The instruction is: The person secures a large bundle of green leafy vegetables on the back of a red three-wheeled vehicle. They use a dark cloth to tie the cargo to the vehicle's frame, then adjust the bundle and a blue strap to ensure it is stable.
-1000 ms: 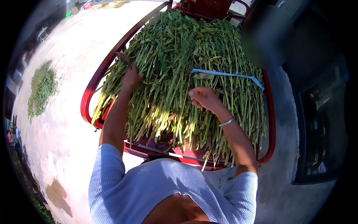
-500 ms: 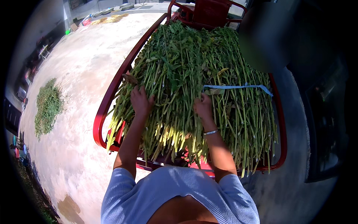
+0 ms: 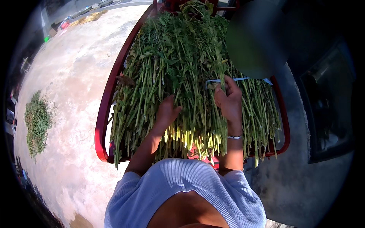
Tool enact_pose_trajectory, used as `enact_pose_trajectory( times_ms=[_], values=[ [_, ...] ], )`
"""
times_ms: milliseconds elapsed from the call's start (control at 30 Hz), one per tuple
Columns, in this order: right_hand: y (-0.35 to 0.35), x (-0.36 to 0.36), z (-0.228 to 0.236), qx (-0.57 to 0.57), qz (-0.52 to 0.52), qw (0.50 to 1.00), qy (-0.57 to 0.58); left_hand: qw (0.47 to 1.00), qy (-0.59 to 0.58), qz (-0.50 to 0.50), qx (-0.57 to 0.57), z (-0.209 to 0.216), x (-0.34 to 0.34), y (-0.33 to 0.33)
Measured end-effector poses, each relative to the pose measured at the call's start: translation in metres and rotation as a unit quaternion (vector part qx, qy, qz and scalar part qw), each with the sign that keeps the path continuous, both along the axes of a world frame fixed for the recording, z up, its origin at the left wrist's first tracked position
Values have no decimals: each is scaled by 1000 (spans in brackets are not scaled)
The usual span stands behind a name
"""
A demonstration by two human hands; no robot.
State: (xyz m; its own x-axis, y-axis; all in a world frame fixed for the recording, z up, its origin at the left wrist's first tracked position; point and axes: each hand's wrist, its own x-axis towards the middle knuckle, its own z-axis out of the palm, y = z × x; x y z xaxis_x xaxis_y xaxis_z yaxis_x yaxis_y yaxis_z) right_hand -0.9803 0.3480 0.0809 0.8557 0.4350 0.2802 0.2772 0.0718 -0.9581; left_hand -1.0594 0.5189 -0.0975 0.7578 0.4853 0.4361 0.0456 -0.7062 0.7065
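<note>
A thick layer of leafy green stalks (image 3: 152,76) lies in the bed of a red cart (image 3: 104,121), leafy tops away from me and cut ends toward me. My right hand (image 3: 230,100), with a bracelet on its wrist, is closed round a leafy stalk (image 3: 221,70) that stands up off the layer. My left hand (image 3: 167,113) rests over the middle stalks, its thumb apart from the fingers; the fingertips are partly lost among the stems. Just beyond the right hand, a light blue strap (image 3: 239,79) lies across the stalks.
Red rails edge the cart bed on both sides. On the pale concrete at left lies a small heap of green plants (image 3: 38,123). A dark glazed panel (image 3: 327,106) stands at right. A blurred dark shape (image 3: 258,41) hides the bed's far right corner.
My right hand has moved right and up and now holds a stalk raised off the layer. My left hand has shifted right, toward the middle of the stalks. The view has moved a little.
</note>
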Motion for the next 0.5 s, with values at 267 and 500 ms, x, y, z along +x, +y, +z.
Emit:
enact_pose_trajectory(
  times_ms=[267, 500],
  values=[
    [28, 71, -43, -158, 4, 982, -101, 760, -13, -133, -636, -12, 13, -5],
    [49, 54, -146, -489, -109, 831, -242, 698, -48, -102, -707, 3, 9, -21]
  ],
)
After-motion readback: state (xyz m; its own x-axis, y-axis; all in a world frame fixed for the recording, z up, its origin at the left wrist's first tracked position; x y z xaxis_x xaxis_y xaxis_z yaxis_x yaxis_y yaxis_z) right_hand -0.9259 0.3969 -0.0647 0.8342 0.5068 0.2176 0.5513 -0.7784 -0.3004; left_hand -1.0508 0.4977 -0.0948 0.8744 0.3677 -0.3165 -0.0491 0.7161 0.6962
